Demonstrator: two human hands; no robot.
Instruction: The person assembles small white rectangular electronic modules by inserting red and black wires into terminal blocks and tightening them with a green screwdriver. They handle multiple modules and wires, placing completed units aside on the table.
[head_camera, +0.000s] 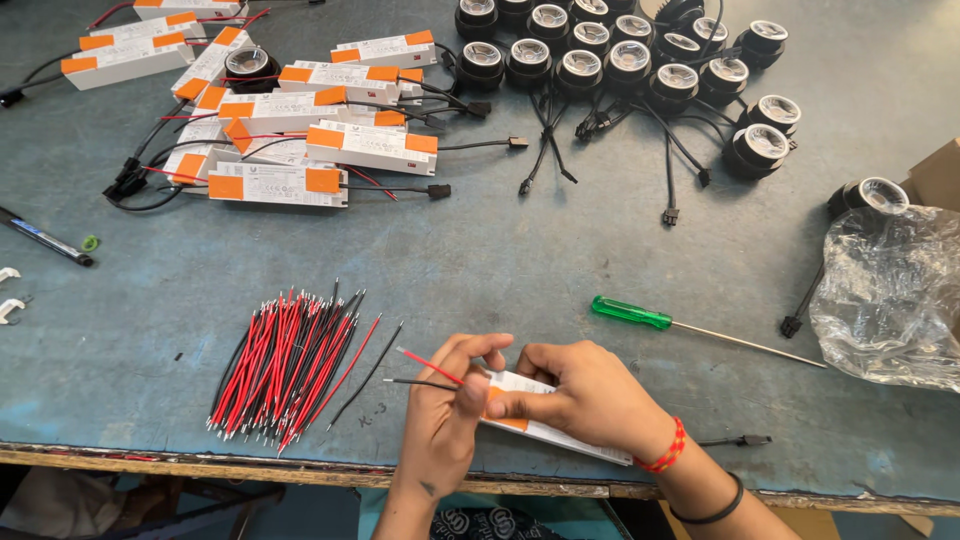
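My left hand (447, 415) and my right hand (585, 398) meet near the front edge of the bench, both gripping a white box-shaped driver unit with an orange end (545, 428). A short red wire (428, 364) and a short black wire (415, 382) stick out to the left from between the fingers of the left hand. A bundle of red and black cut wires (288, 362) lies just to the left of the hands. Most of the unit is hidden under my right hand.
A green-handled screwdriver (632, 313) lies right of the hands. A pile of white and orange driver units (290, 130) sits far left, black round lamp heads (620, 55) at the far centre, a clear plastic bag (890, 295) at right, a pen (45, 238) at left.
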